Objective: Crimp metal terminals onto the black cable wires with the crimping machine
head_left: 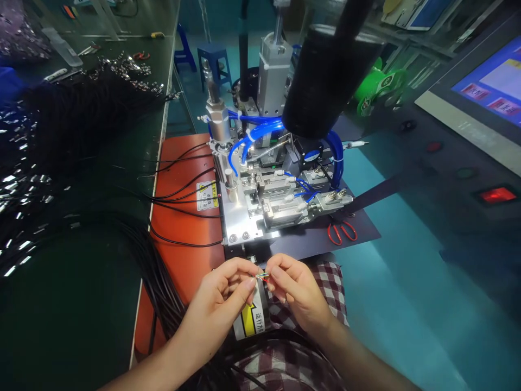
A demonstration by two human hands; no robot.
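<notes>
Head view shows your left hand (228, 293) and right hand (299, 288) in front of the metal machine (280, 203), each with thumb and fingers pinched on thin coloured wires (262, 276). Those wires span the small gap between your fingertips, above a white label (260, 317). On the bench (73, 326) to your left, what looks like a clear bag (24, 35) holds many small shiny pieces. Near it lies a narrow clear tray (63, 48); you cannot tell whether anything is inside. A blue bin (10, 84) is cut off at the left edge, its contents hidden. Black cables (97, 100) lie heaped beside it.
</notes>
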